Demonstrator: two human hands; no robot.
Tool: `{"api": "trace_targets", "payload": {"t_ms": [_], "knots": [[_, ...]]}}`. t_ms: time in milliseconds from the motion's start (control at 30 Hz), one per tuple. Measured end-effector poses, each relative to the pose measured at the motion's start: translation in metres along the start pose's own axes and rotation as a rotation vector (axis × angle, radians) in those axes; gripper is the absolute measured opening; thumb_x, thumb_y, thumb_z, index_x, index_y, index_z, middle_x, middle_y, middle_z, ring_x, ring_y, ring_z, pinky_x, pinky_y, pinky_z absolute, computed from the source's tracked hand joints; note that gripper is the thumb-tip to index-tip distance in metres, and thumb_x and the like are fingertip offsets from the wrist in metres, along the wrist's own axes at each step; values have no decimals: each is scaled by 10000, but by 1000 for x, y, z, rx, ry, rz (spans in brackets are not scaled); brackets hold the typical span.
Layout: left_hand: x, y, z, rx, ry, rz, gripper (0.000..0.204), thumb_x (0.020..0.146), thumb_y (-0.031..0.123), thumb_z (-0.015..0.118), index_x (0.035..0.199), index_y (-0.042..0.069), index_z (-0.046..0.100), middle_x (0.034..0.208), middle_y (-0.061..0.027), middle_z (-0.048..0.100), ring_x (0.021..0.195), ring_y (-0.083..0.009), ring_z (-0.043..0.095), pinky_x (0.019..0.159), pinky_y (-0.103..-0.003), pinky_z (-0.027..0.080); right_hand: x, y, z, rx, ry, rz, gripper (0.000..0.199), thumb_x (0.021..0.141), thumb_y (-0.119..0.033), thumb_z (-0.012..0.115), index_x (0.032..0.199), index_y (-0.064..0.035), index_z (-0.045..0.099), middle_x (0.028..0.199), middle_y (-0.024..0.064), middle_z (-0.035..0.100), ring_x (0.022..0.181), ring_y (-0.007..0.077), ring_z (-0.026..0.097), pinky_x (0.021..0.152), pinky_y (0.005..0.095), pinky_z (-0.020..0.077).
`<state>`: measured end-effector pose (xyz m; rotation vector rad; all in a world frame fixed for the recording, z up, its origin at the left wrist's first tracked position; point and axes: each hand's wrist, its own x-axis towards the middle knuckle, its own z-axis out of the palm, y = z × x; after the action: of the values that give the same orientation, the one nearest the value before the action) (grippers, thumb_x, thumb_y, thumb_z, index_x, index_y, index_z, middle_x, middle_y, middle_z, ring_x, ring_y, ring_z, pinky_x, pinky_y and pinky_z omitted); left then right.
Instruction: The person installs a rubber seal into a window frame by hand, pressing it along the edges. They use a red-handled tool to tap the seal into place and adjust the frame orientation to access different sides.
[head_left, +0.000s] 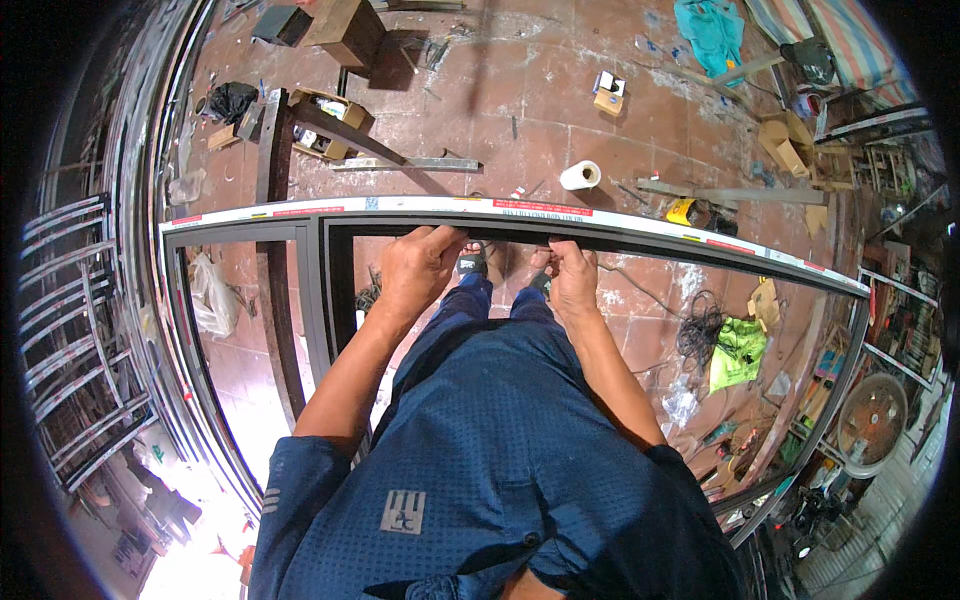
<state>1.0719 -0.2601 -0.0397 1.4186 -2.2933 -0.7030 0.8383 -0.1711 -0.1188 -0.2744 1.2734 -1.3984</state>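
Observation:
A large dark grey metal frame, like a door or window frame, surrounds me at waist height. White protective tape with red patches runs along its far rail. My left hand is closed at the inner edge of that rail, right of the grey upright bar. A short way to the right, my right hand pinches at the same inner edge, fingertips together. Whatever thin thing the fingers may hold is hidden against the dark profile. My sandalled feet show on the floor between the hands.
Beyond the rail, a white roll, a small open box and a metal bar lie on tiles. Black cable and a lime-green bag lie right. A fan stands far right; barred metal panels lean left.

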Motion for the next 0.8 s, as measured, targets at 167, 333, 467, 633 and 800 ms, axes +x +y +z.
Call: {"api": "trace_targets", "payload": {"t_ms": [167,333,467,633,800], "knots": [[-1,-1,-1,-6,-3,-11,123,942,224,782,1027,136,789,808,-138,733,718,-347,735,604,-464,557,-7,-10,9,36,-49,47,180,995,-170,622,1029,-40,742,825,62,755,724,150,710,630,247,494],[-1,-4,1,-48,22,49,104,938,190,764,1026,137,779,783,-142,715,707,-363,726,598,-475,557,-4,-2,14,-5,-42,30,173,992,-153,613,1011,-35,738,894,79,759,737,167,715,681,275,538],[0,-4,1,-24,8,29,111,947,208,773,1016,122,784,811,-149,731,725,-358,736,616,-465,564,-1,9,11,6,-29,8,188,969,-147,619,1039,-24,742,941,105,768,746,179,719,712,300,566],[-2,-11,4,-55,37,74,117,935,195,762,1036,137,774,783,-134,716,698,-345,728,589,-468,559,-3,10,26,93,-89,68,194,970,-119,599,1045,-5,737,906,88,752,744,197,719,707,313,575],[-1,-11,4,-35,12,81,118,934,178,779,1033,114,780,803,-143,729,706,-341,734,601,-450,562,3,25,28,78,-24,16,200,979,-106,584,1044,10,733,909,97,749,723,202,710,690,316,568]]}}
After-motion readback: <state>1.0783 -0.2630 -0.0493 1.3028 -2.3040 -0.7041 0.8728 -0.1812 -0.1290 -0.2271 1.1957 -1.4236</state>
